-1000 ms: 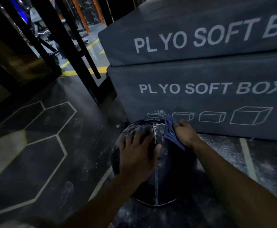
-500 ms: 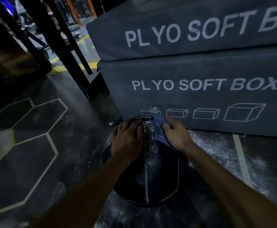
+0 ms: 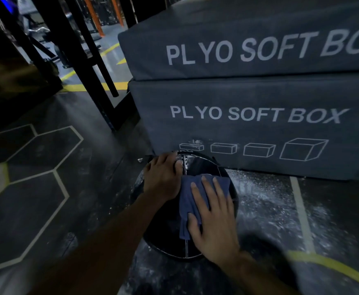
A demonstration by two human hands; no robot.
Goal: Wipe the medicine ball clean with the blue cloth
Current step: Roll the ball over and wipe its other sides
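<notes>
Nearest of the two hands is the right hand (image 3: 214, 220), laid flat with fingers spread on the blue cloth (image 3: 192, 201), pressing it onto the top of the medicine ball (image 3: 204, 165). The cloth is bunched under the palm, and a tail of it hangs down just left of the thumb. Directly beneath both hands, the ball sits on the floor (image 3: 53, 209); being round, it has no long axis. Its unwiped far side, with white dust along the seam, lies just beyond the right fingertips, so the next stroke probably runs away from the body. Just left of the cloth and slightly farther off, the left hand (image 3: 163, 177) cups the ball's upper left side, fingers curled over it, likely to steady it. Beyond both hands stand two stacked plyo soft boxes (image 3: 259, 116), the ball close against the lower one. Count: one ball, one cloth, two boxes.
</notes>
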